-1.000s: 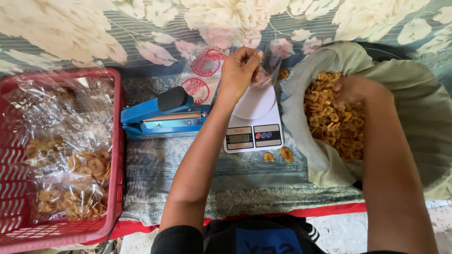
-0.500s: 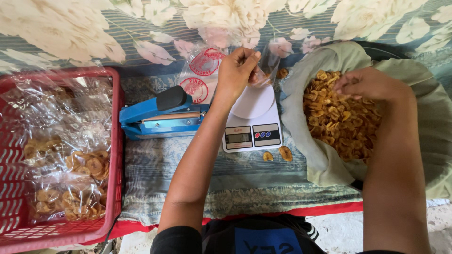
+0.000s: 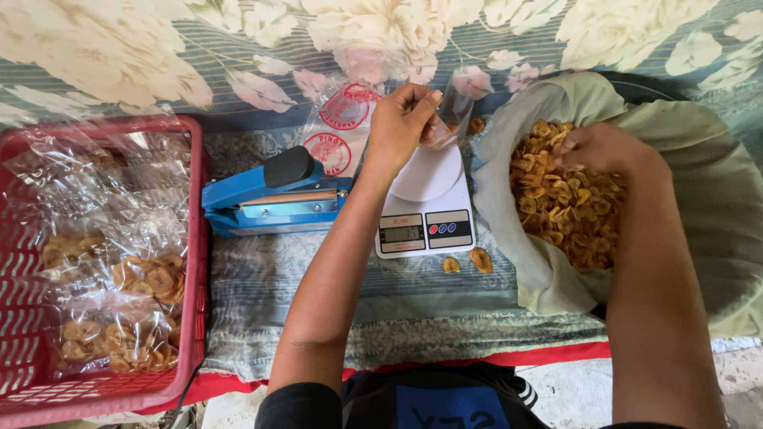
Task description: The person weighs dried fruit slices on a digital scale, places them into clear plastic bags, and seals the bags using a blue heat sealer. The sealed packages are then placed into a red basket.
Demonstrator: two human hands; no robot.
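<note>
My left hand [image 3: 401, 119] pinches the clear bag [image 3: 453, 111] upright over the kitchen scale [image 3: 429, 202] at centre frame, while my right hand [image 3: 604, 151], lying right of it, closes on banana chips [image 3: 564, 206] (grasp partly hidden).

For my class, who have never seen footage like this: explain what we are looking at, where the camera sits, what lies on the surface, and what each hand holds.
The camera sits on a person's head, looking down at their two bare hands. The left hand holds a clear plastic bag open above a white digital kitchen scale. The right hand digs into golden fried chips heaped in a green cloth-lined sack. Beside the scale lies a blue heat sealer. A red plastic basket holds filled chip bags. A floral cloth covers the surface.
</note>
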